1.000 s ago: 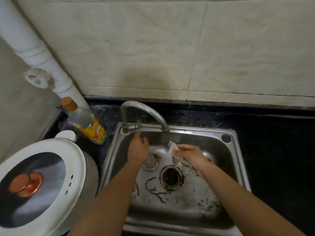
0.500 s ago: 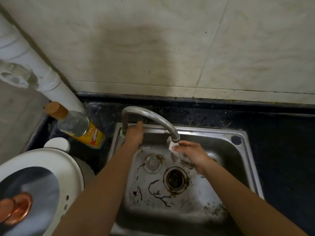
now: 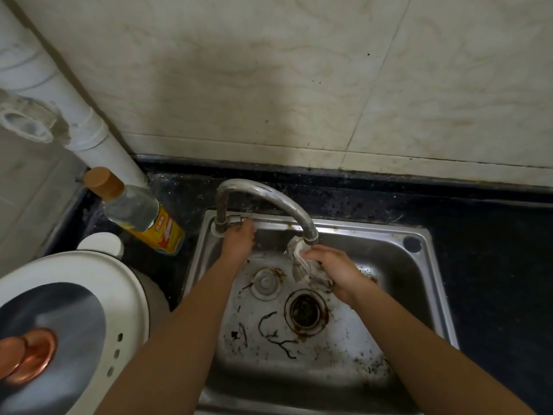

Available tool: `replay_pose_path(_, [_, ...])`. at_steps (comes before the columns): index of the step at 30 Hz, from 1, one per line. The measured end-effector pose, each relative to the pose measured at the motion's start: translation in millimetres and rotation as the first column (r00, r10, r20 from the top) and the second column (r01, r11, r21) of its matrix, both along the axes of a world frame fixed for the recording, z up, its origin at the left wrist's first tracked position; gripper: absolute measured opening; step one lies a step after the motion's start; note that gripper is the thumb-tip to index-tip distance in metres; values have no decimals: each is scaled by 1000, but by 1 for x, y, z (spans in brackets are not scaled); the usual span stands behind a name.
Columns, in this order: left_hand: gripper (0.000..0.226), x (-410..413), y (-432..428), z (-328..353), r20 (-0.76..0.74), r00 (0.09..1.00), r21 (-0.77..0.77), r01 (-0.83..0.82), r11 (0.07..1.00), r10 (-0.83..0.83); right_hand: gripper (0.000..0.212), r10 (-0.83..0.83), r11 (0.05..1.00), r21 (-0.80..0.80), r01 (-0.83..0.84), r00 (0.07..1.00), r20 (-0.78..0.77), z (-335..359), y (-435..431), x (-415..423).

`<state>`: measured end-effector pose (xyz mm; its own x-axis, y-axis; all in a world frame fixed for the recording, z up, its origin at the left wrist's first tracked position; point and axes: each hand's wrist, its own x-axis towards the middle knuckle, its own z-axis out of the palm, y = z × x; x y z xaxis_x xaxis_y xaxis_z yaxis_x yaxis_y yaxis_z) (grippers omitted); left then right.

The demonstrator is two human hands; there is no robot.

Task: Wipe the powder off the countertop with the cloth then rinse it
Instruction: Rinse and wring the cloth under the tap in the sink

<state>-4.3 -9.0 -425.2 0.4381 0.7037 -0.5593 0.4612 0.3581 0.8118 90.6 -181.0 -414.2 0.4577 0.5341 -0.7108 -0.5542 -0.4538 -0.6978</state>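
Stained sink [image 3: 386, 232] in black countertop [image 3: 496, 265]

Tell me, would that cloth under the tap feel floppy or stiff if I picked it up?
Probably floppy: the cloth bunches and droops from the right hand. Likely light, since one hand holds it. Held under the tap spout, it may be soggy.

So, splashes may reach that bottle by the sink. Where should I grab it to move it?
Grip the bottle by its clear body below the cork cap, from the sink side: it seems to stand upright, pipe behind it, pot lid in front.
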Motion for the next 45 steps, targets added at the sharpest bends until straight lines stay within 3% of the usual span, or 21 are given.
replay_pose_path(11, [27, -2, -4, -4, 27, 999, 1, -32, 999, 32, 41, -33, 999, -3, 33, 998, -48, -4, 6, 2])
replay_pose_path(16, [29, -6, -6, -4, 19, 999, -5, -46, 999, 46, 23, -58, 998, 12, 59, 995, -78, -3, 6, 2])
replay_pose_path(21, [47, -17, -30, -3, 18, 995, -117, -95, 989, 97, 31, -53, 999, -6, 52, 997, -58, -6, 4, 3])
replay_pose_path(26, [38, -15, -66, -2, -68, 983, -186, 158, 970, -173, 32, -59, 998, -31, 56, 988, -139, -2, -2, 2])
replay_pose_path(31, [19, -5, -76, 7, 12, 986, -185, 165, 969, -165, 34, -69, 997, 18, 73, 983, -167, 1, -13, 3])
replay_pose_path(35, [36, -6, -70, 11, 16, 984, -116, 179, 977, -178, 38, -59, 991, 101, 83, 974, -220, 3, -21, 5])
replay_pose_path(38, [38, -7, -70, 13, 49, 984, -125, 175, 977, -170, 31, 14, 998, 69, -7, 994, -110, 0, -23, 2])
replay_pose_path(42, [30, -5, -71, 12, 83, 995, -199, 69, 978, -53, 23, -149, 989, -6, 149, 987, -53, -4, -17, 0])
replay_pose_path(45, [28, -5, -75, 10, 79, 995, -194, 68, 979, -54, 26, -196, 979, -43, 198, 980, 33, -10, -8, -6])
